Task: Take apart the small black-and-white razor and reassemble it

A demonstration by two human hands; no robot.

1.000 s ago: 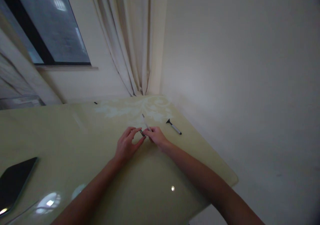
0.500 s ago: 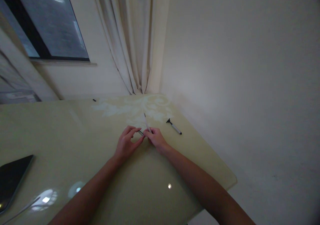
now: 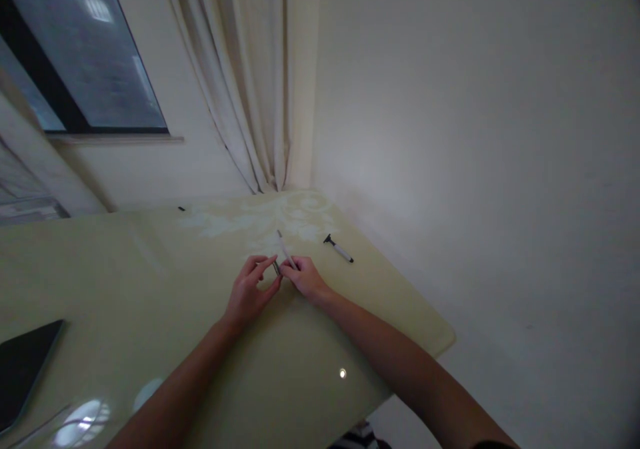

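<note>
Between the thumb and fingertips of my left hand (image 3: 250, 288) is a small narrow dark-and-silver piece (image 3: 276, 268), its kind too small to make out. My right hand (image 3: 306, 278) is closed around a thin white stick (image 3: 285, 246) with a greyish far tip, which points up and away. The fingertips of both hands meet at the small piece, just above the table. To the right of my right hand lies a razor (image 3: 340, 249) with a black T-shaped head and a grey handle.
The pale yellow-green glossy table (image 3: 150, 289) has its right edge along the wall. A dark flat tablet-like device (image 3: 27, 369) lies at the left, near a thin cable (image 3: 47, 424). A tiny black object (image 3: 181, 208) rests near the back edge, left of the curtain (image 3: 255, 102).
The small piece in my left hand has turned more upright. My right hand keeps hold of the white stick. The whole view has shifted slightly, moving things a little to the left.
</note>
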